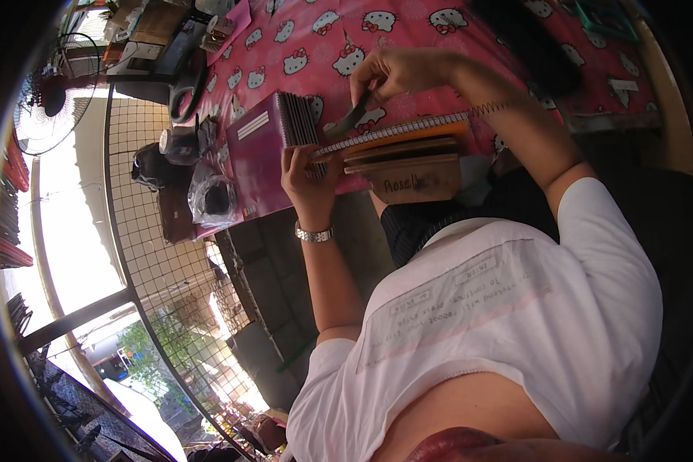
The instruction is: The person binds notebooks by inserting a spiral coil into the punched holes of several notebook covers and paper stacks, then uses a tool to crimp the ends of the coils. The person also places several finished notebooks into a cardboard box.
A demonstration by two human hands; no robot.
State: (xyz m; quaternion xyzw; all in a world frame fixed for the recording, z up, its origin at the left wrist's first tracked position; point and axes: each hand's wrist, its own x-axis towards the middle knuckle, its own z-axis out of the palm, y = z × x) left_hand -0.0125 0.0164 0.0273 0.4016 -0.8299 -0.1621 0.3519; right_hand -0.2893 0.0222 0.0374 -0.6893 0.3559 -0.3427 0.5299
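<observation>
My left hand (306, 173), with a silver watch on its wrist, is closed around the left end of a spiral-bound book (431, 132) with an orange edge. A coil runs along the book's spine, and its loose tail (491, 108) sticks out past the right end, by my right forearm. In my right hand (393, 77) is a dark grey curved hand tool (350, 122), pinched by one end. Its other end reaches down close to the coil's left end; its jaws are too small to make out. Brown boards (417, 181) with handwriting stand just below the book.
Left of my left hand lies a stack of purple spiral notebooks (258, 142) on the pink patterned tablecloth (308, 61). A clear plastic bag (212, 196) and a tape roll (179, 145) sit at the table's left edge. A long black object (527, 46) lies at the far right.
</observation>
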